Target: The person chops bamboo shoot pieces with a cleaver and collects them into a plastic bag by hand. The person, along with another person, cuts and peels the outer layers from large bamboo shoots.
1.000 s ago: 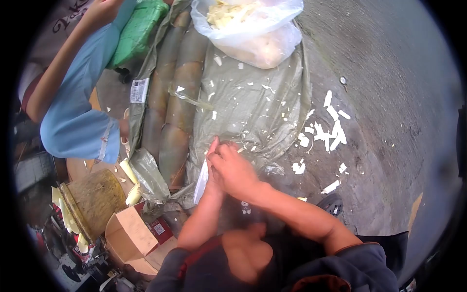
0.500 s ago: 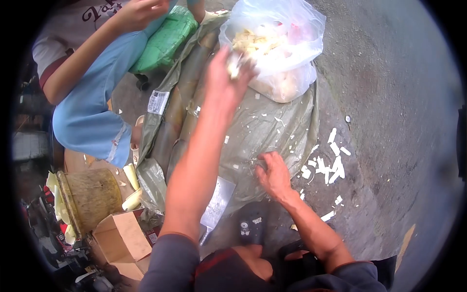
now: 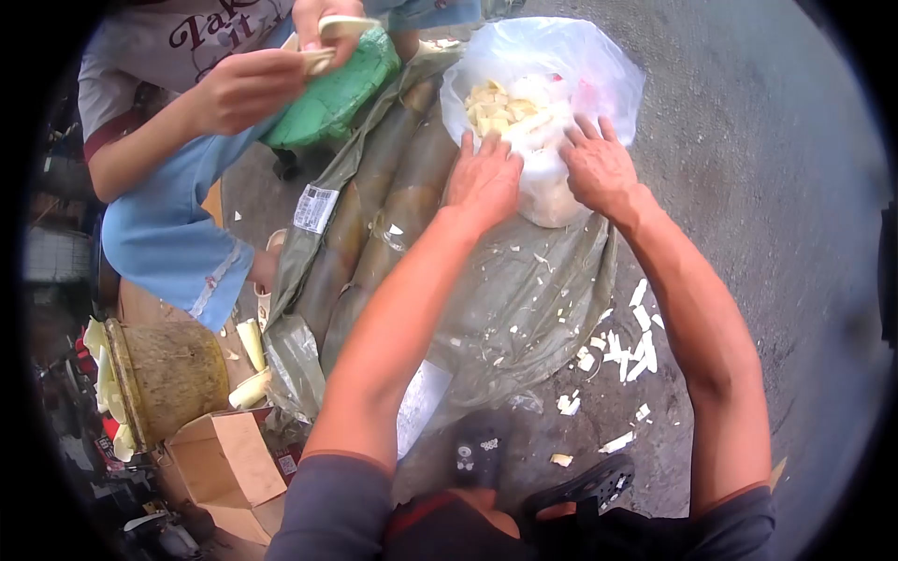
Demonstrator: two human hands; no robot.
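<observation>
Both my hands are at the near side of a clear plastic bag (image 3: 599, 65) that holds pale yellow cut pieces (image 3: 498, 107). My left hand (image 3: 486, 179) touches the bag's left near edge, its fingers spread. On the right near edge rests my right hand (image 3: 601, 168), fingers also apart. Neither hand has anything in its grasp. Under the bag lies a grey-green sheet (image 3: 505, 280) with white scraps scattered on it. A wide metal blade (image 3: 421, 402) lies near my left forearm, which partly hides it.
Long brown stalks (image 3: 398, 210) lie left of the bag. A co-worker (image 3: 238, 93) sits at the upper left, holding pale pieces beside a green bundle (image 3: 337, 93). A dirty yellow bucket (image 3: 178, 379) and an open cardboard box (image 3: 238, 458) stand lower left. White strips (image 3: 641, 346) litter the ground.
My left hand has let go of the scraps it carried to the bag. My right hand has moved from the sheet up to the bag. The co-worker's hands have come further into view.
</observation>
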